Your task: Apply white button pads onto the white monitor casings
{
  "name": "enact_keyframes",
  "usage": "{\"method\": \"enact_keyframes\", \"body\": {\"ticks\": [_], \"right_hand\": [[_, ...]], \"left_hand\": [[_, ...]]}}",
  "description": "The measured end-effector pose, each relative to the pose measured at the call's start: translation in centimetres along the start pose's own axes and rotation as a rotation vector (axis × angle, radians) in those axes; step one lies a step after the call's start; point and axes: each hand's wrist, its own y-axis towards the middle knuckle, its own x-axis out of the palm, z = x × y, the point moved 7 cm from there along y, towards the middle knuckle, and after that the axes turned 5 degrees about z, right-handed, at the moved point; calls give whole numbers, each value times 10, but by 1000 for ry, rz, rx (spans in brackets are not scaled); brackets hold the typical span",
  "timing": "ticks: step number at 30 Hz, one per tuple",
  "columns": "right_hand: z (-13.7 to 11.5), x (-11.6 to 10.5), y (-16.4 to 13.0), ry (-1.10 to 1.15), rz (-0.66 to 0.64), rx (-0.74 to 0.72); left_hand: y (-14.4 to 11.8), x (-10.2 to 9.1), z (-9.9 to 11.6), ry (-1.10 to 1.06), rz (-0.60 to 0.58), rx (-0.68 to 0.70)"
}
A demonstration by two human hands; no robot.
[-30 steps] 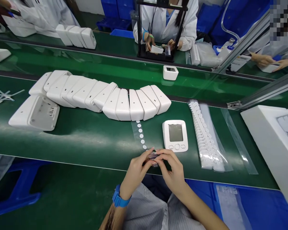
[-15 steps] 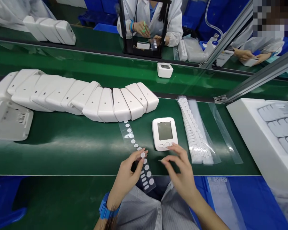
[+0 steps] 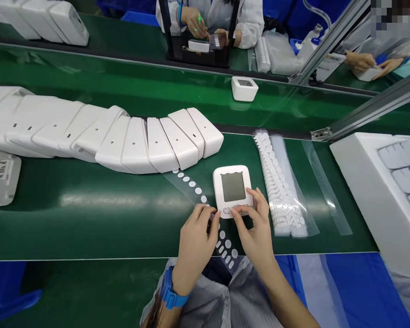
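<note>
A white monitor [image 3: 233, 187] with a grey screen and buttons lies face up on the green work surface. My left hand [image 3: 197, 232] pinches a clear strip of round and oval white stickers [image 3: 198, 190], its fingertips at the monitor's lower left corner. The strip runs from under the row of white housings to my lap, partly hidden by that hand. My right hand [image 3: 256, 225] has thumb and index finger closed together over the buttons; whatever is between them is too small to make out. Its other fingers rest at the monitor's right edge.
A long row of white housings [image 3: 133, 146] leans along the left. Bagged small white parts [image 3: 280, 191] and a clear film strip [image 3: 324, 187] lie right, beside a white foam box [image 3: 358, 168]. Beyond the partition, a white device [image 3: 244, 89] stands; co-workers' hands [image 3: 194, 23] work behind.
My left hand has moved right to the monitor's corner, shifting the sticker strip along. My right fingertips have come over the monitor's buttons. The camera view has shifted slightly.
</note>
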Motion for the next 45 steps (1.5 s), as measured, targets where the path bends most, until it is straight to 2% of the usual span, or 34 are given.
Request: {"method": "enact_keyframes", "body": {"ticks": [6,16,27,45], "right_hand": [[-3,2,0,-28,15,-14],[-10,3,3,-140,-74,-16],[-13,3,7,-156,-120,14],[-13,5,7,-154,-100,8]], "left_hand": [[2,2,0,67,60,27],[4,2,-1,102,105,63],[3,3,-3,92,94,50],[6,4,2,142,76,-28]]}}
